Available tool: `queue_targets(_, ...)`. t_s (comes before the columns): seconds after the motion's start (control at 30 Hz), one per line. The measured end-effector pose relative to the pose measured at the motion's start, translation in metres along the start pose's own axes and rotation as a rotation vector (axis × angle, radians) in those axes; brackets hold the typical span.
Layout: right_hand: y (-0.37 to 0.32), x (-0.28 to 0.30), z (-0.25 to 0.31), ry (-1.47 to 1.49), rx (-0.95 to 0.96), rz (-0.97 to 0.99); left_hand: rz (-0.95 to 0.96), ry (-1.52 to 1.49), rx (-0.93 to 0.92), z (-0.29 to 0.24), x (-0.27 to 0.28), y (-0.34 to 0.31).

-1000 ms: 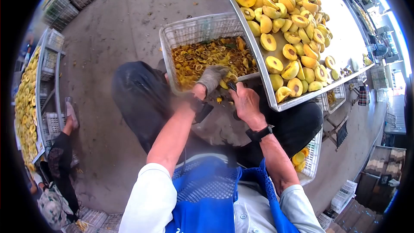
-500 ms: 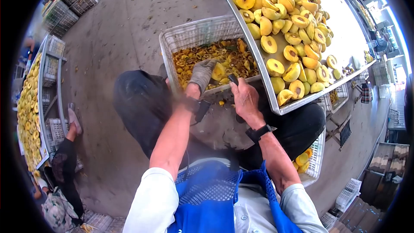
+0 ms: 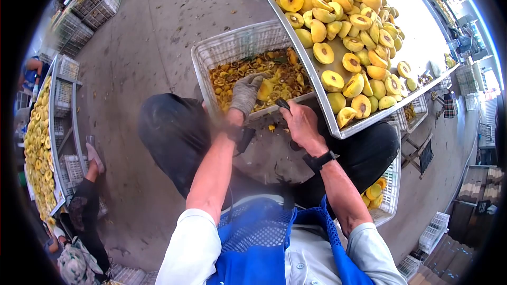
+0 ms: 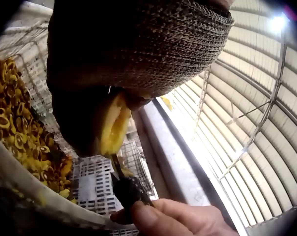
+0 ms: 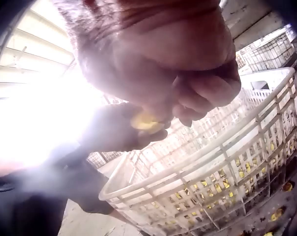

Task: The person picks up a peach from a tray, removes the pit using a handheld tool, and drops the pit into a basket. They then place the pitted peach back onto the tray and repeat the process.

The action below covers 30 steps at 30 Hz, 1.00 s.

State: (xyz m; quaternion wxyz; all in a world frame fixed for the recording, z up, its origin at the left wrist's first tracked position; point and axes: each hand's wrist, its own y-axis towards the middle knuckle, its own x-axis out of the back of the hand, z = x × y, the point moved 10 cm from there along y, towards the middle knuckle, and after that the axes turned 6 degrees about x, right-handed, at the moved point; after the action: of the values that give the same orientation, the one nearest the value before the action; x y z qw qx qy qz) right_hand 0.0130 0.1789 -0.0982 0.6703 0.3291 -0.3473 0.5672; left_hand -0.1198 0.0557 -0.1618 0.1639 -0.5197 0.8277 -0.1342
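My gloved left hand [image 3: 246, 95] holds a yellow fruit half [image 3: 265, 89] over the white crate of pits and scraps. In the left wrist view the glove [image 4: 138, 44] curls round the cut fruit [image 4: 115, 125], whose hollow faces sideways. My bare right hand [image 3: 304, 126] grips a small tool with a black handle [image 3: 284, 104]; in the left wrist view the handle [image 4: 130, 191] is pinched by the fingers, and its thin metal end meets the fruit's lower edge. In the right wrist view the right hand's [image 5: 163, 54] fingers are curled, and the fruit [image 5: 147, 122] shows behind them.
The crate [image 3: 200, 68] stands between the knees and the metal table. Halved yellow fruit [image 3: 351, 37] is heaped on that table [image 3: 317, 82], at the upper right. Another crate [image 3: 390, 195] with fruit is beside the right knee. At the far left are a second fruit table and a seated person's leg [image 3: 95, 166].
The left hand has moved from beside the right hand to over the crate, holding a fruit half. The right hand has stayed near the crate's front edge with the tool.
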Motion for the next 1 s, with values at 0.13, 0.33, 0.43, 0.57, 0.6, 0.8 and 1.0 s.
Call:
queue_targets(0.13, -0.001, 0.01, -0.005, 0.063, -0.049, -0.143, 0.001, -0.046, -0.029, -0.01, 0.0, -0.004)
queue_targets(0.33, 0.01, -0.005, -0.001, 0.272, -0.135, -0.018, 0.096, -0.112, -0.043, -0.007, -0.01, -0.005)
queue_targets(0.43, 0.016, -0.011, -0.003, 0.298, -0.121, 0.012, 0.128, -0.007, -0.099, -0.01, -0.015, -0.004)
queue_targets(0.57, 0.012, -0.019, -0.009, 0.389, -0.16, 0.085, 0.168, 0.034, -0.023, 0.003, -0.017, 0.0)
queue_targets(0.6, 0.012, -0.015, -0.006, 0.39, -0.161, 0.086, 0.198, 0.038, 0.008, 0.005, -0.021, 0.0)
queue_targets(0.8, 0.002, -0.006, 0.004, 0.007, -0.039, 0.09, 0.201, 0.035, -0.069, 0.008, -0.022, 0.001)
queue_targets(1.0, -0.004, 0.003, 0.013, -0.009, 0.036, -0.007, 0.099, 0.062, -0.036, 0.002, -0.011, 0.003)
